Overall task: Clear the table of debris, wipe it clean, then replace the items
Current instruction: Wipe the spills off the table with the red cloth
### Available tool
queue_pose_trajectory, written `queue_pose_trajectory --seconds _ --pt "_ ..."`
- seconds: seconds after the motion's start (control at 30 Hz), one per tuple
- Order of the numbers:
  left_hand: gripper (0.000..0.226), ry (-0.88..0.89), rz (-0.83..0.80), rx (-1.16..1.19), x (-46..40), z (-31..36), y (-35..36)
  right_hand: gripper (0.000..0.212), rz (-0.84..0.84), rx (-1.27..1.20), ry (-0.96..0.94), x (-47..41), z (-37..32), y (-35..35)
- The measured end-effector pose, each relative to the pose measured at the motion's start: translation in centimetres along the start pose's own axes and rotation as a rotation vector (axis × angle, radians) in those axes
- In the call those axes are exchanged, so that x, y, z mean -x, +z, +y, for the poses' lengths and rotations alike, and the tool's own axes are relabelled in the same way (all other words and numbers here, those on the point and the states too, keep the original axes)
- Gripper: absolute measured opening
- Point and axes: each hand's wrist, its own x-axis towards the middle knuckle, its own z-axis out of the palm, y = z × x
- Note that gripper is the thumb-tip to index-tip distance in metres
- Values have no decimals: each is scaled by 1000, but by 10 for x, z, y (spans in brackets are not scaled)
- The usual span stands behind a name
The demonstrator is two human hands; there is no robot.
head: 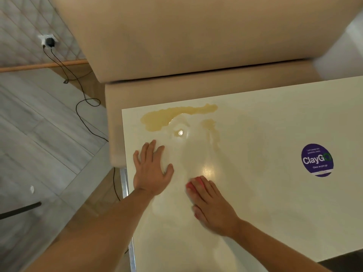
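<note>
While the left hand (152,169) lies flat on the table (275,118) with its fingers straight and spread, holding nothing, it seems to be there as a brace, steadying the person as they lean over the top. Just beside it, toward the body, the right hand (212,203) presses down with straight fingers on a pink cloth (193,184), of which only a sliver shows past the fingertips and along the inner edge of the palm; the fingers lie on top of the cloth rather than curling round it, which suits pushing it across a flat surface. How the cloth is folded under the palm cannot be told. Well ahead of both hands' fingertips, near the far edge, lies a yellowish spill (172,116), with a fainter smear (212,128) trailing back toward the right hand; the sheen between suggests wet tabletop, though glare from a lamp makes that uncertain. Off to the outer side of the right hand, well apart, a round purple sticker (317,160) sits on the top. Beyond the table stands a beige upholstered seat (196,46). By my reading the wiping is under way and unfinished, since the main puddle is untouched; the cloth would need to travel forward to reach it.
</note>
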Motion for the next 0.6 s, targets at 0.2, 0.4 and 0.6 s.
queue_pose_trajectory --seconds 0.2,0.4,0.6 --pt "64 10 19 -9 1 -1 1 57 53 79 -56 -114 38 -45" --pt "61 9 27 -4 2 -1 -1 60 134 74 109 -201 48 -72" --pt "62 7 31 0 1 -1 0 60 143 -8 64 -97 10 -29"
